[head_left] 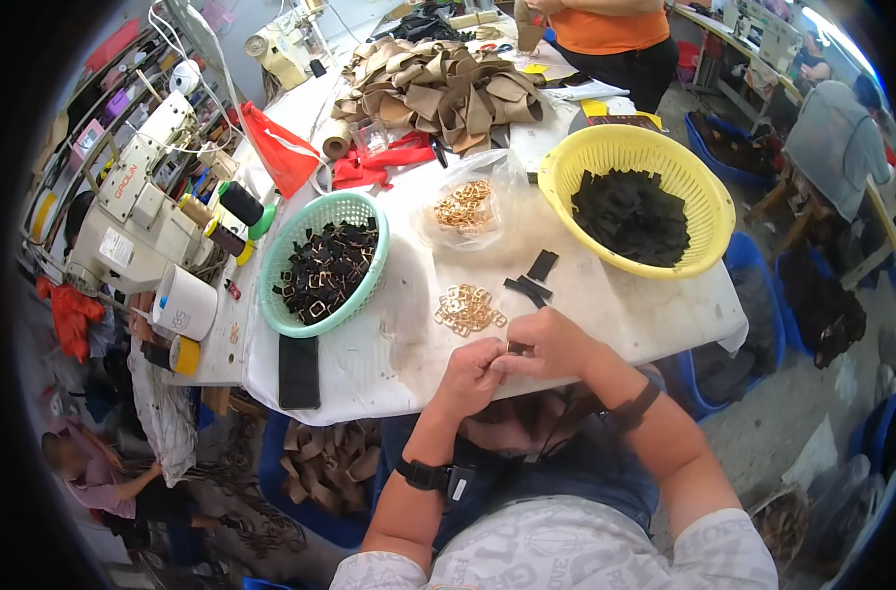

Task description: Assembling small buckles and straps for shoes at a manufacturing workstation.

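My left hand (pixel 470 378) and my right hand (pixel 554 344) meet at the table's near edge, both with fingers closed. Between their fingertips a bit of a small black strip (pixel 515 348) shows; most of it is hidden, so I cannot tell if a ring is on it. Just beyond lies a pile of gold-coloured metal rings (pixel 465 311). Loose black strips (pixel 542 265) lie beside it, close to my right hand. To the left, a mint-green basket (pixel 374 277) holds black strips fitted with gold rings. A yellow basket (pixel 715 239) at the right holds plain black strips.
A clear plastic bag (pixel 502 177) of gold rings stands mid-table. A dark phone (pixel 298 374) lies below the green basket. At left are a sewing machine (pixel 123 236), thread spools and a white cup (pixel 184 303). Brown pieces (pixel 438 88) heap at the back, near a person in orange (pixel 610 29).
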Available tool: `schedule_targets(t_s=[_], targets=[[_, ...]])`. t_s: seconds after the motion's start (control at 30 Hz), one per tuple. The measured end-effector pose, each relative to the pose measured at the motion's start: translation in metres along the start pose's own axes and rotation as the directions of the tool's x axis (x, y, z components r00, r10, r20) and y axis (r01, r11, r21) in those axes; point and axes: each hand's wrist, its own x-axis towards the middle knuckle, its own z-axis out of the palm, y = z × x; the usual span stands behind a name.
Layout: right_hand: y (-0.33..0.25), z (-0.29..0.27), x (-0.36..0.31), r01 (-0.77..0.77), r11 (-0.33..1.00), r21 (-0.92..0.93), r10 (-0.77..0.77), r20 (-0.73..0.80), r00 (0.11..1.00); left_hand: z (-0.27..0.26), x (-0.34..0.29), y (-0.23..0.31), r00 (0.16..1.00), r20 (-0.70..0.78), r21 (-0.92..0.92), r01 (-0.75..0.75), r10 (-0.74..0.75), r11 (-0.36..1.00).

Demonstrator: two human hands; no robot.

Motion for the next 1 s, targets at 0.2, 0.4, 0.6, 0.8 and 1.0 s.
schedule_targets(t_s=[0.2,0.4,0.6,0.8,1.0], targets=[[0.006,-0.001,0.000,0.008,0.991,0.137,-0.010,0.014,1.000,0.001,0.000,0.004,1.000,0.029,0.007,0.010,-0.010,1.000],[0.009,-0.002,0.000,0.026,0.990,0.137,-0.029,0.023,0.999,0.002,0.002,0.004,0.999,0.042,0.045,-0.008,0.006,0.999],[0.012,0.000,-0.004,0.059,0.990,0.126,-0.056,-0.023,0.998,0.001,0.003,0.002,0.998,0.064,0.053,-0.020,0.017,0.998],[0.007,-0.005,-0.002,0.101,0.994,0.046,-0.102,0.004,0.995,0.000,0.006,0.003,0.995,0.053,0.042,-0.081,0.079,0.996],[0.014,-0.003,-0.003,0.066,0.985,0.157,-0.070,0.021,0.997,-0.003,0.005,0.001,0.996,0.091,-0.009,0.007,-0.006,1.000]])
